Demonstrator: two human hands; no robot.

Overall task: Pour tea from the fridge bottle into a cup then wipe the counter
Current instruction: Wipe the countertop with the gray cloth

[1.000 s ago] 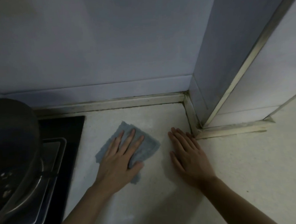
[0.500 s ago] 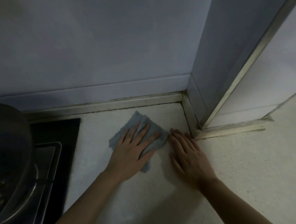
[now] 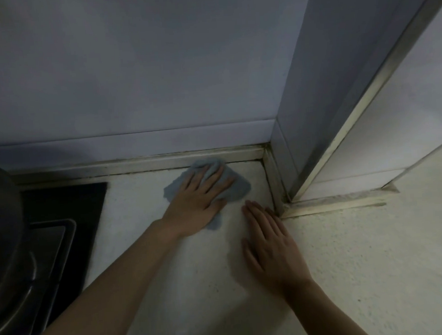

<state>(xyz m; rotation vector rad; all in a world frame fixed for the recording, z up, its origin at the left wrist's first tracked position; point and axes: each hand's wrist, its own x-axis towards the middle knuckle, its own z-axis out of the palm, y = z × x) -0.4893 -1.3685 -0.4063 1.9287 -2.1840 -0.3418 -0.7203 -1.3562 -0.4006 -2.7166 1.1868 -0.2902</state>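
A crumpled blue-grey cloth [image 3: 238, 188] lies on the pale speckled counter [image 3: 363, 262], pushed up against the back wall's trim strip. My left hand [image 3: 198, 199] presses flat on top of the cloth with fingers spread, covering most of it. Just to its right, my right hand [image 3: 271, 244] rests palm-down on the bare counter, fingers together, fingertips close to the cloth's near edge and the pillar corner. No bottle or cup is in view.
A black cooktop [image 3: 70, 212] with a large dark pot [image 3: 1, 232] sits at the left. The tiled back wall [image 3: 132, 82] and a protruding pillar [image 3: 314, 109] with metal trim close off the back and right. More counter runs to the right.
My left hand has slid the cloth away from me and to the right, up to the back wall trim. My right hand has stayed flat in about the same place.
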